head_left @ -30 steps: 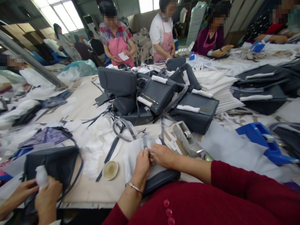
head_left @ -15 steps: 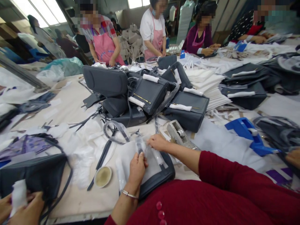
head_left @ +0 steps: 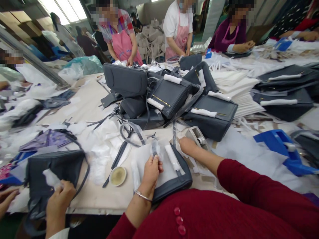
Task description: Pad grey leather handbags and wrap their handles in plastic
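In front of my body lies a dark grey leather bag (head_left: 171, 188), partly covered by a thin white foam sheet (head_left: 141, 158). My left hand (head_left: 151, 168) pinches a plastic-wrapped strap (head_left: 155, 149) over the sheet. A white-wrapped piece (head_left: 172, 157), likely the bag's handle, lies just right of it. Beyond the bag's right side, my right hand (head_left: 188, 146) is closed beside a grey tape dispenser (head_left: 194, 133); its fingertips are mostly hidden, so what they hold cannot be made out. A clear-wrapped strap (head_left: 132, 134) loops behind the bag.
Several dark bags (head_left: 171, 94) are piled across the table. A round tub (head_left: 118, 176) sits left of my left hand. A blue tape dispenser (head_left: 284, 146) stands at right, near stacked white sheets (head_left: 239, 89). At left, a co-worker's hand (head_left: 61, 199) holds white wrapping on another bag.
My right hand has moved away from the strap, rightward to the grey tape dispenser. My left hand keeps its pinch. The view has shifted, and the co-worker's bag at left shows more fully.
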The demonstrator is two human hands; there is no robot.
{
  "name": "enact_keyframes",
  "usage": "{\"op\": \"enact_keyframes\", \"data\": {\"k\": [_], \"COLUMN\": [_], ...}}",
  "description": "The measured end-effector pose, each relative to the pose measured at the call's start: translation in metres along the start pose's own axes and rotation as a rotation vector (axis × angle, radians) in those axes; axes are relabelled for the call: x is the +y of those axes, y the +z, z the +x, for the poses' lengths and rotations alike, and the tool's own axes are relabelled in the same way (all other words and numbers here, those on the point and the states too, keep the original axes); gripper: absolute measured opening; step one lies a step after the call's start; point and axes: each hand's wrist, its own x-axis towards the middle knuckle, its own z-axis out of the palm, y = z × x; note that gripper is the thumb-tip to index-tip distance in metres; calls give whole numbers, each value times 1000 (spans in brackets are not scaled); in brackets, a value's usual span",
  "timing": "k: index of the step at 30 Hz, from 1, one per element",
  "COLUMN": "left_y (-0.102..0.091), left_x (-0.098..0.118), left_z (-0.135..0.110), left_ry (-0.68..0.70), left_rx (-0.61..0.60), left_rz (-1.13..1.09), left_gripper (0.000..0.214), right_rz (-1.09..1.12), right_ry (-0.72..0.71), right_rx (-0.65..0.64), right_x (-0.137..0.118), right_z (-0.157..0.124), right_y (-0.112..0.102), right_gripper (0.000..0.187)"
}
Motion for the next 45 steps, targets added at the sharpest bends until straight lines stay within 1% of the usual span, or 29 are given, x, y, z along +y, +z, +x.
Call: {"op": "enact_keyframes", "data": {"k": [2,4,5,7,10,11,12,13,15,18,20,22,24,26,29,32,34,37,39,41,45], "left_y": [1,3,5,7,10,10,11,11,13,16,17,18,18,16,12,11,14,21,26,29,32], "left_x": [-1,-2,-2,-2,-1,0,0,1,3,6,8,9,8,6,2,0,0,-1,-3,-6,-10], "left_z": [1,1,1,0,-3,-4,-5,-6,-9,-15,-19,-25,-30,-36,-44,-50,-54,-56,-56,-55,-55], "left_ry": [0,7,12,19,16,12,8,2,-14,-31,-26,2,67,143,181,184,208,232,227,223,254], "left_rx": [-1,-8,-9,-10,-5,-3,0,0,-11,-19,-14,-14,-24,-45,-94,-143,-112,7,53,62,67], "left_rz": [67,124,147,186,226,227,223,215,199,203,242,313,402,457,389,308,346,464,526,563,610], "left_gripper": [35,33,32,30,29,29,29,29,28,26,25,23,23,24,31,37,39,36,34,32,30], "right_rz": [65,186,242,321,471,543,618,689,818,961,1033,1084,1107,1109,1117,1138,1146,1126,1092,1023,802], "right_ry": [-43,-105,-126,-120,-60,-48,-43,-44,-62,-86,-106,-122,-134,-139,-131,-134,-140,-138,-156,-209,-389], "right_rx": [24,9,-8,-69,-219,-251,-253,-224,-121,19,43,17,0,22,53,28,12,15,19,37,109], "right_x": [-5,-13,-17,-23,-25,-24,-22,-21,-18,-20,-24,-31,-38,-44,-50,-53,-53,-54,-53,-52,-39], "right_z": [-11,-26,-35,-49,-63,-66,-69,-72,-78,-91,-97,-101,-100,-98,-96,-97,-99,-102,-103,-105,-109], "right_y": [-3,-2,0,7,19,23,25,28,30,27,23,20,19,20,23,27,30,34,37,42,47], "right_gripper": [42,50,50,43,32,29,28,27,26,31,32,31,31,32,34,35,36,35,35,36,33]}}
